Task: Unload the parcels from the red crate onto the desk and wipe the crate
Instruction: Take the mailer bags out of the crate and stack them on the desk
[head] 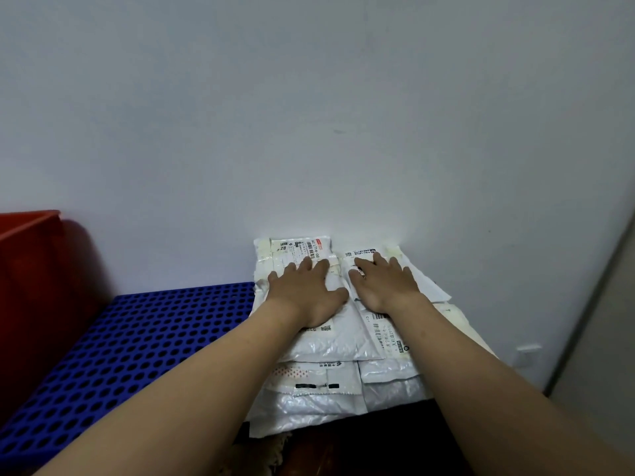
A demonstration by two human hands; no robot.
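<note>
Parcels point(319, 345) in slick white plastic, stacked and pressed by flat, ungripping left hand point(305, 290) and right hand point(385, 286), may slip toward 6 o'clock.

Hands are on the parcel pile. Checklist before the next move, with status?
1. Left hand flat on the parcels, gripping nothing: ok.
2. Right hand flat on the parcels, gripping nothing: ok.
3. Pile sits against the wall: ok.
4. Red crate emptied: cannot tell, its inside is out of view.
5. Wiping cloth at hand: cannot tell.
</note>
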